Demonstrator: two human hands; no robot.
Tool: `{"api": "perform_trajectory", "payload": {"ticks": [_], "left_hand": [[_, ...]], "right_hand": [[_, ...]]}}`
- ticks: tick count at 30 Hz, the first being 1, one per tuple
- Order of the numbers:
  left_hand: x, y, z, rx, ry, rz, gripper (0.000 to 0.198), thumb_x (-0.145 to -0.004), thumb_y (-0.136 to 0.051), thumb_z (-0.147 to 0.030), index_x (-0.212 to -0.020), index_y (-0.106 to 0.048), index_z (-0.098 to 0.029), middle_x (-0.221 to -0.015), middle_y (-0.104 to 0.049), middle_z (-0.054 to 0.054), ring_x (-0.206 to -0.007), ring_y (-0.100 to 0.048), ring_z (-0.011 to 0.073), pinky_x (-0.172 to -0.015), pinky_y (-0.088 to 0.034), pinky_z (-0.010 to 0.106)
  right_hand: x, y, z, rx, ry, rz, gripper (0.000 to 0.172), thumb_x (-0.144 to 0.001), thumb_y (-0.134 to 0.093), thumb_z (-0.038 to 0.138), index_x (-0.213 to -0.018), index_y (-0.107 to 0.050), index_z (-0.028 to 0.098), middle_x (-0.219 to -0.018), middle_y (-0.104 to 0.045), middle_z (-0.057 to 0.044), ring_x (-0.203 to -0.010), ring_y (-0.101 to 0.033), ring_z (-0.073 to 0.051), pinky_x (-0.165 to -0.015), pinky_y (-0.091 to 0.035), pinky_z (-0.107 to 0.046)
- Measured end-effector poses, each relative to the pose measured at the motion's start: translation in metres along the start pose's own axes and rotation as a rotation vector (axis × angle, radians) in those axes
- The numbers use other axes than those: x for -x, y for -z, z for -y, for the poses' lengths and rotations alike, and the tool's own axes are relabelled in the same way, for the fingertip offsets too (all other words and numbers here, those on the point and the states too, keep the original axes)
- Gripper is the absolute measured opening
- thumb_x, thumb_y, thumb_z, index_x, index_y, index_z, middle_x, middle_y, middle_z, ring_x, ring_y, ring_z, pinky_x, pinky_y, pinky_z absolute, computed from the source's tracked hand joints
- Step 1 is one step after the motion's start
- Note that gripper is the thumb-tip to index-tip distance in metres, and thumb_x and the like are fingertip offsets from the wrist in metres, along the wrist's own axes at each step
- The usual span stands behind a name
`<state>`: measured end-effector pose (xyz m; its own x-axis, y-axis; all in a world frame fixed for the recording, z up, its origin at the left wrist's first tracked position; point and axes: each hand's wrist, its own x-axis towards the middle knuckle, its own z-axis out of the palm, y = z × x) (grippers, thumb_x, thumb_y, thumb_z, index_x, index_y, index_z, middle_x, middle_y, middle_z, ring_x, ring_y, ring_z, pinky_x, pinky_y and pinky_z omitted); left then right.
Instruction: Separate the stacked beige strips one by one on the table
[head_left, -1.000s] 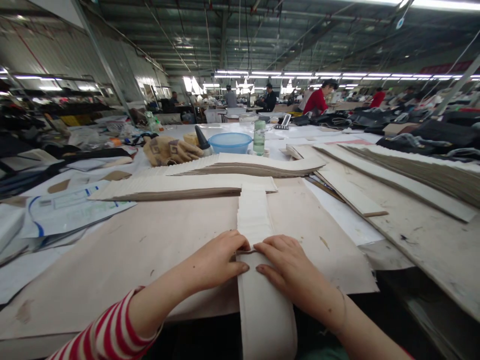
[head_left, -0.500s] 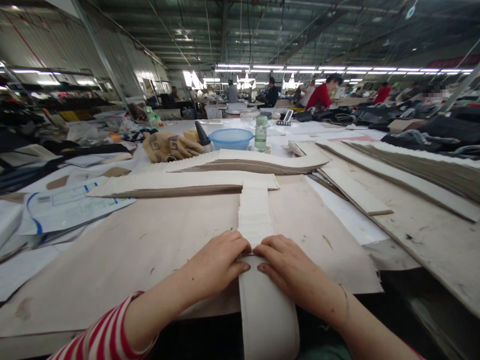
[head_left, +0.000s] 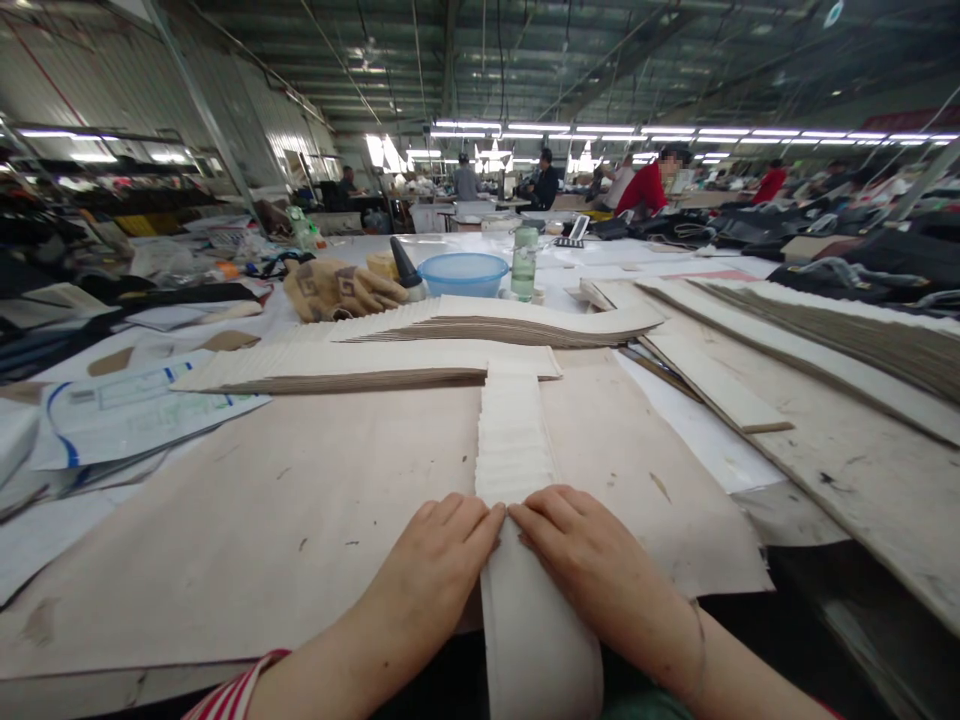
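Observation:
A long off-white strip of fabric-like material [head_left: 536, 620] hangs over the table's near edge toward me. Its upper end meets a row of overlapping pale strips [head_left: 514, 430] running away from me. My left hand [head_left: 442, 550] pinches the strip's left side, fingers curled and thumb pressed close. From the right, my right hand [head_left: 581, 550] grips the same edge, fingertips almost touching those of the left. The finger pads and the fold beneath them are hidden. Beyond the hands, a fanned stack of pale strips [head_left: 360, 365] lies crosswise, with another stack [head_left: 510, 320] behind it.
A stained beige sheet [head_left: 300, 480] covers the near table. Farther back stand a blue bowl [head_left: 463, 275], a green-tinted bottle [head_left: 523, 265], a dark cone [head_left: 406, 268] and brown patterned cloth [head_left: 341, 290]. More strips [head_left: 810, 350] lie on a board at right. Several people work in the background.
Both hands have drawn slightly toward me, and the thumbs have closed up against the fingers at the strip's edge. The stacks have stayed in place.

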<state>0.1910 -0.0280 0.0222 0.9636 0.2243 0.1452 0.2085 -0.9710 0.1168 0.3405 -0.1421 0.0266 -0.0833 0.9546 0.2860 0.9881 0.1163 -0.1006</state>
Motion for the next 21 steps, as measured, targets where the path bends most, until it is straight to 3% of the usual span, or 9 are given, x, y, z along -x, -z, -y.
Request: {"api": "perform_trajectory", "payload": {"ticks": [8,15,21], "left_hand": [[0.013,-0.009,0.001,0.086,0.049,-0.190,0.021,-0.088,-0.041,-0.022,-0.105,-0.052,-0.017,-0.091,-0.059,0.006,-0.084,-0.052,0.0192,-0.075,-0.044,0.035],[0.015,-0.008,0.005,0.314,0.205,-0.190,0.013,-0.085,-0.047,-0.028,-0.091,-0.055,-0.019,-0.088,-0.058,0.003,-0.087,-0.052,0.0179,-0.077,-0.044,0.032],[0.014,-0.002,0.011,0.401,0.351,-0.230,0.026,-0.080,-0.052,-0.032,-0.103,-0.049,-0.021,-0.101,-0.055,0.005,-0.090,-0.053,0.0191,-0.077,-0.046,0.032]], "right_hand": [[0.008,-0.008,0.005,0.060,-0.061,-0.113,0.017,-0.086,-0.044,0.017,-0.096,-0.057,0.015,-0.081,-0.056,-0.006,-0.077,-0.052,-0.019,-0.071,-0.045,-0.033],[0.006,-0.004,0.007,0.040,-0.096,-0.104,0.011,-0.084,-0.049,0.019,-0.092,-0.056,0.018,-0.078,-0.055,-0.004,-0.074,-0.051,-0.019,-0.068,-0.045,-0.035],[0.006,-0.004,0.013,0.056,-0.124,-0.100,0.023,-0.085,-0.047,0.025,-0.106,-0.052,0.019,-0.082,-0.055,-0.006,-0.077,-0.052,-0.019,-0.071,-0.045,-0.034]]}}
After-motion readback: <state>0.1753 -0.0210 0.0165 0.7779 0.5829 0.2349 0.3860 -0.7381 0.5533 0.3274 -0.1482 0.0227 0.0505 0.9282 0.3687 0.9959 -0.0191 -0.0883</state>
